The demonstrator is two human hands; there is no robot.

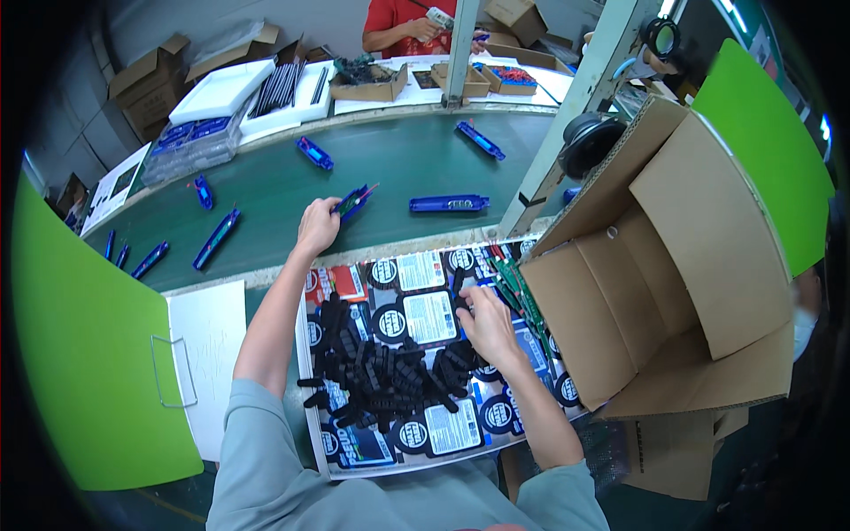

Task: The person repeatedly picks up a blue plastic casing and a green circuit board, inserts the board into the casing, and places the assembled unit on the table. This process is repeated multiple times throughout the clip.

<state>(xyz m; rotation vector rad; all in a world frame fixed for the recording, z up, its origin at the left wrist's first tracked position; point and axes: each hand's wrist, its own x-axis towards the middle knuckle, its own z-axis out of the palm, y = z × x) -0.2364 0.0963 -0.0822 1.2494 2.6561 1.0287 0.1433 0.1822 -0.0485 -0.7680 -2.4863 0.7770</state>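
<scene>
My left hand [320,226] reaches out over the green belt. It is closed on the end of a blue plastic casing [352,203] that has a green circuit board and a red wire in it. My right hand [486,324] is over the patterned work board [372,450], its fingers curled at a small black strip-shaped part [458,281], which they partly hide. A heap of similar black parts [381,372] lies to its left. Just right of that hand are several narrow green circuit boards [522,296] with red wires.
More blue casings [449,203] lie scattered on the green belt [381,159]. An open cardboard box [637,292] stands at the right beside a metal post [567,133]. A white sheet [208,354] with a wire handle is at left. Across the belt, another person [407,31] holds a tool.
</scene>
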